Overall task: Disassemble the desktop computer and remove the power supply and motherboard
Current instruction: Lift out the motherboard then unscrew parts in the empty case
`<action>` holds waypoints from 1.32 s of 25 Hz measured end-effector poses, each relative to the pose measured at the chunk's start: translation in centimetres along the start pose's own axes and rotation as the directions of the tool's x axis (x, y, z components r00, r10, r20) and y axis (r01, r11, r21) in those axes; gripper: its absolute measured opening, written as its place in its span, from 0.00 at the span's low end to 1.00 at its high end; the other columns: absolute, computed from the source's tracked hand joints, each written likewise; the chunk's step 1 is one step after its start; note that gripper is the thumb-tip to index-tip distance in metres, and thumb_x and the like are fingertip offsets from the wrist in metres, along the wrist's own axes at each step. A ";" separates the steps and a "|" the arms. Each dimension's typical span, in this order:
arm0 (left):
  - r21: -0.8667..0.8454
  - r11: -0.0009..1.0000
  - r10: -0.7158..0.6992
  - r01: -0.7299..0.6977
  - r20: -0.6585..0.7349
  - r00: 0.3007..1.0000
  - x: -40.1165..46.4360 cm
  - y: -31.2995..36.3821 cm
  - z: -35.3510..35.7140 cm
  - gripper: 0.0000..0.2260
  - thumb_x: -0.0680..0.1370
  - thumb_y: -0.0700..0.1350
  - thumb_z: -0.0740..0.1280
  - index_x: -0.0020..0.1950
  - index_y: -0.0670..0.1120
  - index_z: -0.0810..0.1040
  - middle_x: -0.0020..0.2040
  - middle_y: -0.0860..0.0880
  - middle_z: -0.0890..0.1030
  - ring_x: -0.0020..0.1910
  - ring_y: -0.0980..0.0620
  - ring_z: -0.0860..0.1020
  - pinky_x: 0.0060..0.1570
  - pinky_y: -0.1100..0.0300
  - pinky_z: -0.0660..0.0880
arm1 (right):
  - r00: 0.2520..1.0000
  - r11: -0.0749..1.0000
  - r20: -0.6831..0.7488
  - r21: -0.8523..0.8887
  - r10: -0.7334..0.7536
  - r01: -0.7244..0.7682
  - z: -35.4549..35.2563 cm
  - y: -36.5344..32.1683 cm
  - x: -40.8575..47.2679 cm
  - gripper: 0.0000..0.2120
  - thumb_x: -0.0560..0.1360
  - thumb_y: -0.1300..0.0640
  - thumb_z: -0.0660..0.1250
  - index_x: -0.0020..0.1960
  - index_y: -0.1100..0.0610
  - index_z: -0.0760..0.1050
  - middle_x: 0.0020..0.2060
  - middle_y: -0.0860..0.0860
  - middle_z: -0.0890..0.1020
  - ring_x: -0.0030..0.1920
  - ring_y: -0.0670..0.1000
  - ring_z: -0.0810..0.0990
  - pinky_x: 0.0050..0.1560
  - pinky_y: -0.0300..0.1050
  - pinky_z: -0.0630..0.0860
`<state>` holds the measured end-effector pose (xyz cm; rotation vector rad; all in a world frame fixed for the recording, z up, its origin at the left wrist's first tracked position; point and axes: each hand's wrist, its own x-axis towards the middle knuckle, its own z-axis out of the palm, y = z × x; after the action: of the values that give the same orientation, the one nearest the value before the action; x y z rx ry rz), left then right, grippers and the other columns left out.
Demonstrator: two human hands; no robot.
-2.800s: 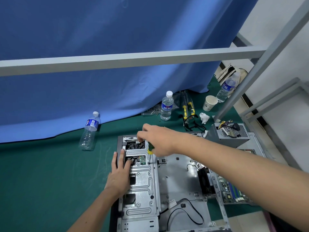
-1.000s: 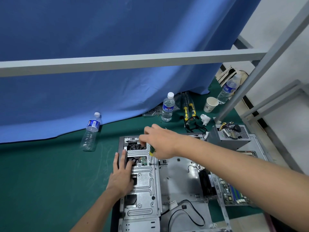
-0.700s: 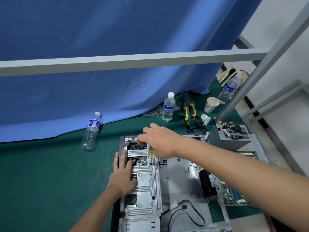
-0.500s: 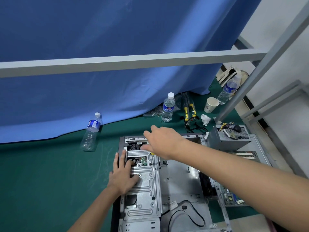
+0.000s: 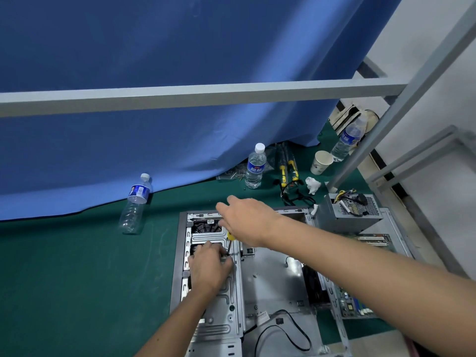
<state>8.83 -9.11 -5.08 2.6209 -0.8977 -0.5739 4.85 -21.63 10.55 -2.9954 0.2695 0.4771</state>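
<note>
The open grey computer case (image 5: 268,282) lies flat on the green mat. My left hand (image 5: 210,267) rests on its metal drive cage (image 5: 221,302). The fingers and thumb pinch a small silver piece, which looks like a screw, at the tip of the screwdriver (image 5: 230,240). My right hand (image 5: 248,220) grips the screwdriver's yellow handle from above, with the shaft pointing down at the cage. The grey power supply (image 5: 346,215), with its wire bundle on top, sits right of the case. The motherboard (image 5: 354,305) lies at the case's right side, partly hidden by my right forearm.
Three water bottles (image 5: 135,202) (image 5: 255,167) (image 5: 349,140) stand on the mat by the blue curtain. A paper cup (image 5: 320,162), yellow-handled tools (image 5: 288,170), black cables (image 5: 296,197) and crumpled tissue (image 5: 313,184) lie behind the case. A grey frame bar (image 5: 206,95) crosses overhead.
My left hand slid up the drive cage from lying flat and curled its fingers at the screwdriver tip. My right hand lifted slightly, so the yellow handle and shaft now show.
</note>
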 end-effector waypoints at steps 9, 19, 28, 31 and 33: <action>0.025 0.999 -0.039 0.040 -0.027 0.999 0.5 0.5 0.6 0.06 0.73 0.52 0.66 0.45 0.53 0.81 0.48 0.54 0.79 0.52 0.50 0.75 0.51 0.54 0.70 | 0.993 0.984 0.080 0.163 -0.086 0.072 -0.6 0.5 0.1 0.14 0.75 0.64 0.61 0.61 0.59 0.69 0.51 0.56 0.69 0.47 0.59 0.74 0.42 0.50 0.71; 0.172 0.981 0.078 -0.086 0.053 0.995 1.8 1.3 0.8 0.10 0.74 0.52 0.66 0.49 0.47 0.78 0.52 0.49 0.77 0.44 0.47 0.80 0.43 0.55 0.75 | 0.989 0.984 0.031 0.112 -0.145 0.141 -0.4 0.7 -0.2 0.14 0.77 0.59 0.63 0.62 0.58 0.70 0.52 0.56 0.73 0.48 0.59 0.76 0.41 0.48 0.66; 0.215 0.971 0.084 -0.106 0.107 0.991 2.1 1.5 0.2 0.09 0.74 0.53 0.66 0.43 0.48 0.75 0.46 0.48 0.79 0.42 0.47 0.81 0.36 0.57 0.71 | 0.996 0.995 -0.047 -0.069 -0.081 0.078 0.3 0.4 -0.4 0.11 0.83 0.53 0.58 0.59 0.59 0.68 0.50 0.58 0.75 0.47 0.61 0.78 0.39 0.51 0.69; 0.209 0.970 0.096 -0.121 0.126 0.987 2.2 1.7 -0.1 0.08 0.73 0.52 0.66 0.42 0.49 0.72 0.46 0.48 0.79 0.44 0.46 0.81 0.37 0.57 0.70 | 0.990 0.990 -0.039 -0.001 -0.138 0.138 0.0 0.7 -0.6 0.10 0.82 0.55 0.59 0.59 0.59 0.67 0.50 0.58 0.74 0.48 0.61 0.77 0.43 0.52 0.70; 0.218 0.967 0.105 -0.134 0.137 0.985 2.3 1.9 -0.2 0.07 0.73 0.51 0.65 0.41 0.49 0.71 0.45 0.47 0.79 0.44 0.45 0.81 0.37 0.57 0.70 | 0.987 0.989 -0.063 -0.010 -0.146 0.146 -0.3 1.0 -0.8 0.09 0.81 0.56 0.59 0.59 0.59 0.67 0.49 0.57 0.73 0.48 0.61 0.76 0.41 0.51 0.68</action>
<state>9.61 -11.95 -4.73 2.7290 -1.2174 -0.6435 3.96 -22.49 11.01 -3.0102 0.0523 0.3684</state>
